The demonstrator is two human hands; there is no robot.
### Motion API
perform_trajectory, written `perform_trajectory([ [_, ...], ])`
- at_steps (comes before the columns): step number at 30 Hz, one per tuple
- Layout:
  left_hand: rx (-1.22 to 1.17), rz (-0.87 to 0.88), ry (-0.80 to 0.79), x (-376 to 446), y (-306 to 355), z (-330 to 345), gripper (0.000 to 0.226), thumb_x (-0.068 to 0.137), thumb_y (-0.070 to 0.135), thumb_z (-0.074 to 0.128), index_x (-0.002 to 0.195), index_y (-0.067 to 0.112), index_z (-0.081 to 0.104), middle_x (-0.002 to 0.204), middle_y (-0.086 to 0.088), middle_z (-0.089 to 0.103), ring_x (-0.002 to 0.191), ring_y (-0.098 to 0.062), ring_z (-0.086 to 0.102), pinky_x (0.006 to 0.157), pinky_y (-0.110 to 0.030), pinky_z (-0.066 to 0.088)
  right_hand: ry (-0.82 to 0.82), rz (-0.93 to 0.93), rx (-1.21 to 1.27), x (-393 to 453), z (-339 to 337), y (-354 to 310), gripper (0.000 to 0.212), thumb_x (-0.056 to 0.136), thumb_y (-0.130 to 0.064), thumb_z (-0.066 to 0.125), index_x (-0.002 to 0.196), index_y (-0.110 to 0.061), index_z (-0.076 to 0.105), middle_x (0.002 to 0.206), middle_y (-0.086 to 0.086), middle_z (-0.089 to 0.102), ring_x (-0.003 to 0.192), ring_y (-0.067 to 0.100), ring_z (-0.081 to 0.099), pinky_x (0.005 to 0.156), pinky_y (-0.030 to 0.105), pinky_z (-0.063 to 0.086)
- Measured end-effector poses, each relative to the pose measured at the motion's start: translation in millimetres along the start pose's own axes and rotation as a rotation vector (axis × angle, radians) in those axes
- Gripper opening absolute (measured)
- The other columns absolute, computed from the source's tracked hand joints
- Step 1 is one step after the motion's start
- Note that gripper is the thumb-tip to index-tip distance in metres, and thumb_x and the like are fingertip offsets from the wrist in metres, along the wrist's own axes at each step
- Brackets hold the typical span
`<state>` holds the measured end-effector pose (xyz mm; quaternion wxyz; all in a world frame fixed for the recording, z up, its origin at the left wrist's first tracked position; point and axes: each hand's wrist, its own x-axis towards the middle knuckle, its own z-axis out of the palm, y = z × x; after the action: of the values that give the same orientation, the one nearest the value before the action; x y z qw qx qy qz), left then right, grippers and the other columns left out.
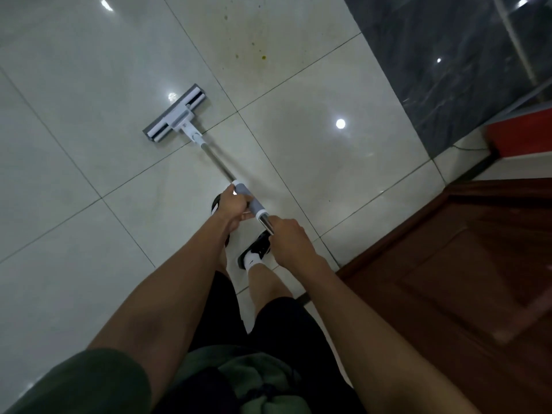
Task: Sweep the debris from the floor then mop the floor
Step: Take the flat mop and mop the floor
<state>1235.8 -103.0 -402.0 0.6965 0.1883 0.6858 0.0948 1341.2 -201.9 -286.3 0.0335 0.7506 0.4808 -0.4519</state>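
Observation:
A flat mop with a white and grey head (175, 113) lies on the pale glossy tiled floor (89, 70), its metal pole (216, 161) running back towards me. My left hand (234, 208) grips the grey sleeve on the pole. My right hand (288, 239) holds the bare metal pole just behind that sleeve. Yellowish-brown stains and specks (254, 50) mark the tile ahead and to the right of the mop head, a short way apart from it.
A dark marble wall (448, 61) rises at the upper right, with a red object (522, 132) at its foot. A brown wooden door (463, 279) stands close on my right. My feet in black shoes (257, 249) are under the pole.

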Motion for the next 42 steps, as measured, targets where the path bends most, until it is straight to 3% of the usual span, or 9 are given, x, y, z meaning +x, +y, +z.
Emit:
perform_trajectory([
  [6, -0.014, -0.022, 0.007, 8.7, -16.5, 0.3, 0.060, 0.091, -0.007, 0.058, 0.146, 0.006, 0.038, 0.126, -0.021, 0.057, 0.099, -0.031, 0.062, 0.072, -0.044, 0.059, -0.168, -0.031, 0.015, -4.2, 4.7, 26.7, 0.049, 0.093, -0.016, 0.059, 0.139, -0.016, 0.042, 0.105, 0.014, 0.063, 0.084, 0.026, 0.059, 0.067, 0.029, 0.042],
  [9, -0.059, -0.047, 0.009, 11.0, -15.9, 0.1, 0.077, 0.090, -0.006, 0.059, 0.155, 0.012, 0.022, 0.127, -0.013, 0.049, 0.103, -0.033, 0.061, 0.082, -0.053, 0.057, -0.285, 0.075, 0.056, -11.4, 5.3, 37.4, 0.072, 0.096, -0.023, 0.056, 0.155, -0.030, 0.015, 0.109, 0.017, 0.061, 0.081, 0.027, 0.060, 0.068, 0.036, 0.052],
  [11, -0.076, -0.069, 0.002, 10.4, -12.9, -0.3, 0.086, 0.090, -0.003, 0.061, 0.157, 0.020, 0.013, 0.129, -0.007, 0.045, 0.105, -0.034, 0.061, 0.079, -0.052, 0.058, -0.326, 0.152, 0.165, -16.1, 5.4, 35.8, 0.076, 0.097, -0.025, 0.053, 0.155, -0.040, 0.006, 0.111, 0.017, 0.059, 0.088, 0.033, 0.065, 0.074, 0.043, 0.057],
  [15, -0.091, -0.059, 0.007, 17.0, -10.7, 0.4, 0.073, 0.088, 0.002, 0.065, 0.151, 0.016, 0.030, 0.134, -0.017, 0.053, 0.095, -0.028, 0.061, 0.059, -0.039, 0.057, -0.234, 0.089, 0.140, -12.1, 10.6, 30.8, 0.072, 0.098, -0.021, 0.053, 0.157, -0.034, 0.014, 0.116, 0.018, 0.060, 0.094, 0.030, 0.060, 0.080, 0.036, 0.052],
  [20, -0.102, -0.053, 0.009, 19.8, -12.8, 6.8, 0.077, 0.086, 0.000, 0.069, 0.151, 0.015, 0.031, 0.130, -0.017, 0.056, 0.090, -0.026, 0.064, 0.054, -0.035, 0.058, -0.182, 0.062, 0.118, -11.9, 7.2, 39.6, 0.066, 0.092, -0.009, 0.051, 0.151, -0.029, 0.028, 0.094, 0.014, 0.060, 0.077, 0.028, 0.061, 0.070, 0.038, 0.056],
  [25, -0.073, -0.013, 0.049, 18.6, -14.3, 7.4, 0.059, 0.084, -0.003, 0.069, 0.138, 0.009, 0.046, 0.111, -0.011, 0.063, 0.087, -0.024, 0.065, 0.054, -0.034, 0.058, -0.147, 0.014, 0.123, -15.0, 10.8, 44.9, 0.057, 0.090, -0.010, 0.053, 0.142, -0.026, 0.038, 0.082, 0.005, 0.057, 0.066, 0.021, 0.057, 0.064, 0.038, 0.057],
  [33, 0.018, 0.029, 0.043, 11.5, -7.6, 5.2, 0.058, 0.085, -0.003, 0.070, 0.137, 0.007, 0.046, 0.103, -0.008, 0.060, 0.085, -0.023, 0.064, 0.061, -0.040, 0.062, -0.147, 0.029, 0.232, -24.1, 16.5, 44.2, 0.063, 0.095, -0.026, 0.050, 0.153, -0.032, 0.027, 0.084, 0.003, 0.053, 0.070, 0.018, 0.052, 0.064, 0.028, 0.043],
  [38, 0.003, 0.062, 0.033, 8.8, 19.0, 14.6, 0.048, 0.084, -0.005, 0.070, 0.122, 0.017, 0.049, 0.099, -0.007, 0.060, 0.083, -0.024, 0.064, 0.062, -0.042, 0.061, -0.123, 0.039, 0.171, -15.1, -1.7, 39.8, 0.070, 0.094, -0.015, 0.050, 0.155, -0.033, 0.023, 0.086, 0.007, 0.052, 0.072, 0.022, 0.052, 0.064, 0.030, 0.044],
  [42, 0.047, 0.093, 0.020, 16.9, 51.0, 18.9, 0.038, 0.083, -0.005, 0.070, 0.098, 0.022, 0.049, 0.101, -0.011, 0.060, 0.084, -0.027, 0.065, 0.063, -0.044, 0.060, -0.083, 0.018, 0.156, 2.3, -21.9, 30.4, 0.068, 0.094, -0.015, 0.049, 0.155, -0.032, 0.024, 0.081, 0.004, 0.049, 0.070, 0.023, 0.051, 0.062, 0.032, 0.047],
])
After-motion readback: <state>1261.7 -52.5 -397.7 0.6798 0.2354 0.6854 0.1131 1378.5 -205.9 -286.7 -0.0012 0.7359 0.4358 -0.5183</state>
